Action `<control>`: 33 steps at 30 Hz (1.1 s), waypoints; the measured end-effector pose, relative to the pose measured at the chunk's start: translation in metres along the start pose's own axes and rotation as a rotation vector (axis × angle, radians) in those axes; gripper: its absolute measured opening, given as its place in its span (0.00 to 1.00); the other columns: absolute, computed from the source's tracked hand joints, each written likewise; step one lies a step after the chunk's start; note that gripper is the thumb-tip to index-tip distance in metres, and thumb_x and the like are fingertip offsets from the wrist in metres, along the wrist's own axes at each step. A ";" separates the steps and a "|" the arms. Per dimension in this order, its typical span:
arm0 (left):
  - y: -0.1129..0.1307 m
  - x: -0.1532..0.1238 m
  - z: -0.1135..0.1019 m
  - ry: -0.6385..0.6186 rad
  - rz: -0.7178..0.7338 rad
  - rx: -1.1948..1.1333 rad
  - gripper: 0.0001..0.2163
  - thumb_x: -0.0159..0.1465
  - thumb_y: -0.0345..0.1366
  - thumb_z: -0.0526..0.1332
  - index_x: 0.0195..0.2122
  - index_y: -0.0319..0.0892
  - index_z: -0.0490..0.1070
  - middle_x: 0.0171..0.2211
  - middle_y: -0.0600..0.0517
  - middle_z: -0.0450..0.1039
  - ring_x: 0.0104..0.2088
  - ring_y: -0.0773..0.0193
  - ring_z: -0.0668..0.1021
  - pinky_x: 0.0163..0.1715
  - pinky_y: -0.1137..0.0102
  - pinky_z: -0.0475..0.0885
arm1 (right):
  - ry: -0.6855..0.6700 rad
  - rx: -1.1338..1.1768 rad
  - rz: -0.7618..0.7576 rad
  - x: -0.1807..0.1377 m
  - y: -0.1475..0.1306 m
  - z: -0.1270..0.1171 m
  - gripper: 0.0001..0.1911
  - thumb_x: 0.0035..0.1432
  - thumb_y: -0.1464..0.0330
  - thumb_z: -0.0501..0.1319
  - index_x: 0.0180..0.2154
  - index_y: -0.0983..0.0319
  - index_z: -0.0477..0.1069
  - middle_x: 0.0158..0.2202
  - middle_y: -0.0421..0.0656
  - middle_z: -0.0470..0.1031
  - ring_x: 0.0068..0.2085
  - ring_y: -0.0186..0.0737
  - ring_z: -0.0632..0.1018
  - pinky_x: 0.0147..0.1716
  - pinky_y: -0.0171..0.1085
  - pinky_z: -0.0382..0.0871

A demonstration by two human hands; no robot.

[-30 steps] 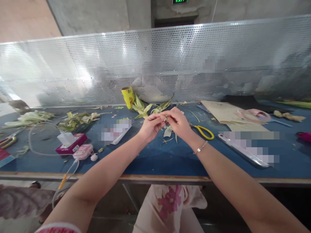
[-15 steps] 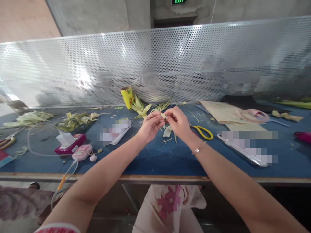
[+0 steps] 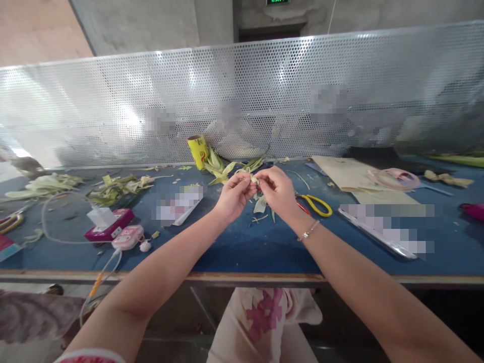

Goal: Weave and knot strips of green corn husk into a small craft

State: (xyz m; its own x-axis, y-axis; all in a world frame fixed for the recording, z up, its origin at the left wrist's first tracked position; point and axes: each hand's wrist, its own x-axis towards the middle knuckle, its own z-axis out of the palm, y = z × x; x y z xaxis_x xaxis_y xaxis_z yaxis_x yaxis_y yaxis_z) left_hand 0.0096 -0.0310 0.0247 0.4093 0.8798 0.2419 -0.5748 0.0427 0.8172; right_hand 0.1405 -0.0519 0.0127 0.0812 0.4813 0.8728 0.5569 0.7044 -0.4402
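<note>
My left hand (image 3: 234, 195) and my right hand (image 3: 279, 190) meet above the blue table (image 3: 234, 247), fingertips pinched together on a small folded piece of pale green leaf (image 3: 254, 180). Both hands are closed round it. Loose leaf scraps (image 3: 260, 206) lie on the table just under the hands. Yellow-handled scissors (image 3: 315, 204) rest right of my right hand. A heap of green leaf strips (image 3: 227, 169) lies behind the hands, next to a yellow roll (image 3: 198, 150).
A pink tissue box (image 3: 109, 224), a pink device with a cable (image 3: 129, 237) and more leaves (image 3: 117, 184) lie left. A flat silver object (image 3: 378, 232), a cardboard sheet (image 3: 351, 176) and a pink ring (image 3: 393, 179) lie right. A perforated metal screen (image 3: 264, 91) closes off the back.
Both hands stay pinched on the leaf piece and have shifted very slightly; the fingers have worked the leaf a little. Nothing else on the table has moved.
</note>
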 end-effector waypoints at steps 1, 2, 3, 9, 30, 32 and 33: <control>0.000 0.000 0.000 0.001 -0.001 -0.003 0.02 0.57 0.28 0.63 0.30 0.39 0.70 0.24 0.55 0.72 0.25 0.75 0.74 0.31 0.78 0.71 | -0.001 0.001 0.001 0.000 0.000 0.000 0.07 0.55 0.75 0.55 0.33 0.59 0.70 0.32 0.41 0.70 0.29 0.34 0.71 0.26 0.35 0.66; 0.000 0.000 0.000 0.002 -0.003 -0.007 0.03 0.57 0.28 0.63 0.30 0.38 0.69 0.24 0.55 0.72 0.25 0.75 0.75 0.31 0.78 0.71 | -0.001 0.002 0.000 0.000 0.001 0.000 0.07 0.55 0.75 0.55 0.33 0.59 0.70 0.32 0.41 0.70 0.30 0.34 0.71 0.26 0.35 0.67; 0.001 0.000 0.001 0.003 -0.003 -0.010 0.03 0.57 0.29 0.63 0.29 0.38 0.69 0.24 0.55 0.72 0.25 0.75 0.75 0.31 0.78 0.71 | 0.001 0.002 -0.006 0.000 0.001 0.000 0.07 0.55 0.75 0.55 0.33 0.59 0.69 0.32 0.41 0.69 0.30 0.34 0.71 0.26 0.35 0.67; 0.003 -0.002 0.003 0.012 -0.020 -0.010 0.04 0.58 0.29 0.63 0.28 0.39 0.68 0.23 0.55 0.71 0.24 0.76 0.74 0.29 0.79 0.71 | -0.007 -0.026 -0.052 0.001 0.000 0.000 0.08 0.55 0.76 0.55 0.32 0.58 0.69 0.31 0.40 0.69 0.31 0.35 0.70 0.28 0.36 0.66; -0.001 -0.002 0.000 -0.093 0.083 0.127 0.07 0.55 0.31 0.65 0.27 0.40 0.66 0.24 0.55 0.71 0.25 0.73 0.74 0.32 0.75 0.71 | 0.014 -0.103 -0.089 0.003 -0.001 -0.001 0.10 0.54 0.77 0.54 0.29 0.58 0.69 0.28 0.41 0.68 0.30 0.37 0.70 0.30 0.38 0.65; -0.001 -0.002 0.001 -0.080 0.092 0.127 0.07 0.55 0.31 0.65 0.27 0.40 0.66 0.25 0.54 0.72 0.26 0.73 0.74 0.33 0.75 0.71 | 0.011 -0.105 -0.088 0.003 0.001 -0.001 0.10 0.54 0.76 0.54 0.29 0.58 0.69 0.28 0.41 0.68 0.30 0.37 0.70 0.30 0.39 0.65; -0.001 -0.003 0.001 -0.069 0.088 0.115 0.07 0.55 0.30 0.65 0.27 0.40 0.66 0.25 0.54 0.72 0.26 0.73 0.74 0.33 0.74 0.71 | 0.008 -0.104 -0.087 0.003 0.001 -0.001 0.10 0.54 0.76 0.54 0.29 0.58 0.69 0.29 0.41 0.68 0.30 0.38 0.70 0.30 0.39 0.65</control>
State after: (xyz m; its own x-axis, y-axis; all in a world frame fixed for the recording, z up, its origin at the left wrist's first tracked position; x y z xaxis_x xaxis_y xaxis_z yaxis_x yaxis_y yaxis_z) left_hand 0.0102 -0.0339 0.0236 0.4104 0.8430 0.3476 -0.5273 -0.0916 0.8447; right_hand 0.1423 -0.0505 0.0147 0.0356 0.4161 0.9086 0.6452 0.6848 -0.3389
